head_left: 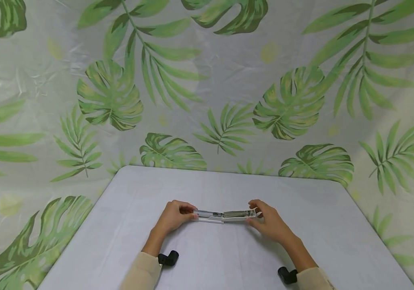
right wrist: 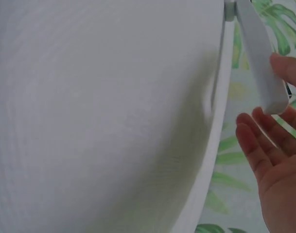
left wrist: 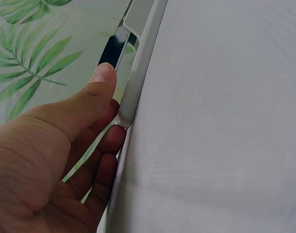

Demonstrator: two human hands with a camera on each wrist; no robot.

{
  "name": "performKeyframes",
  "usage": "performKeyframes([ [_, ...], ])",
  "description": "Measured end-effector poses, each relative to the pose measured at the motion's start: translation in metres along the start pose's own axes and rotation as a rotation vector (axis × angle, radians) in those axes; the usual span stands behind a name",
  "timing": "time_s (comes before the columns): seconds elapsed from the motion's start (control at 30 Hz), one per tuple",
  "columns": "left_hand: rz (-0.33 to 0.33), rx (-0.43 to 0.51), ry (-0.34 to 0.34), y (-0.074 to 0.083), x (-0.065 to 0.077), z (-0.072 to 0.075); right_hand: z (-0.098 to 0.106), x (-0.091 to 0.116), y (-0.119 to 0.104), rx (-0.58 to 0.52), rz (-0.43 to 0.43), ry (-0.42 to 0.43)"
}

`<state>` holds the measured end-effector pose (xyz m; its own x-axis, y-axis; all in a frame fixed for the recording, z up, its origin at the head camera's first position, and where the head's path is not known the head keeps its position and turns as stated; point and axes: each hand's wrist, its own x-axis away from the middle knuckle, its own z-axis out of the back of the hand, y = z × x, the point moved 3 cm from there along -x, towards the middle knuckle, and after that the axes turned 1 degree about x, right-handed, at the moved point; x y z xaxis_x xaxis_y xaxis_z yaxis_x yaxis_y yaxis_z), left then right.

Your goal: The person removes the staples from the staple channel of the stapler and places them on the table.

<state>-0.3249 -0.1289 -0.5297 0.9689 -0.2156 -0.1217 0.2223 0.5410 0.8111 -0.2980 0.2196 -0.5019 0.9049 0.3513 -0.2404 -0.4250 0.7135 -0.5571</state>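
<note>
A white stapler (head_left: 237,219) lies opened out lengthwise between the two hands, low over the table, its metal inside showing. My left hand (head_left: 175,215) pinches its left end; in the left wrist view the thumb presses the dark metal strip (left wrist: 112,51) and fingertips sit at the end of the white base (left wrist: 138,80). At the opposite end, my right hand (head_left: 270,220) grips the raised top cover (right wrist: 259,60) between thumb and fingers. Several right fingers (right wrist: 269,141) extend beneath the cover's tip in the right wrist view.
A white-covered table (head_left: 228,257) spreads under the hands, its far edge against a leaf-patterned curtain (head_left: 228,80). Black wrist cameras (head_left: 168,258) are strapped at both beige sleeves (head_left: 142,272).
</note>
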Motion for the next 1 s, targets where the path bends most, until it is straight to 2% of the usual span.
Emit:
performKeyframes([
  [0.23,-0.004,0.0,0.006,0.0,0.001,0.003,0.002,-0.008,-0.02,0.025,0.09,0.158],
  [0.37,-0.002,0.006,0.005,0.001,0.001,0.003,-0.004,-0.018,-0.035,0.028,0.101,0.218],
  [0.7,-0.012,0.011,-0.006,0.0,-0.002,-0.002,-0.035,-0.037,-0.059,0.024,0.067,0.22],
  [1.0,-0.005,0.015,0.002,-0.001,0.0,-0.001,-0.062,-0.046,-0.071,-0.005,0.082,0.124],
])
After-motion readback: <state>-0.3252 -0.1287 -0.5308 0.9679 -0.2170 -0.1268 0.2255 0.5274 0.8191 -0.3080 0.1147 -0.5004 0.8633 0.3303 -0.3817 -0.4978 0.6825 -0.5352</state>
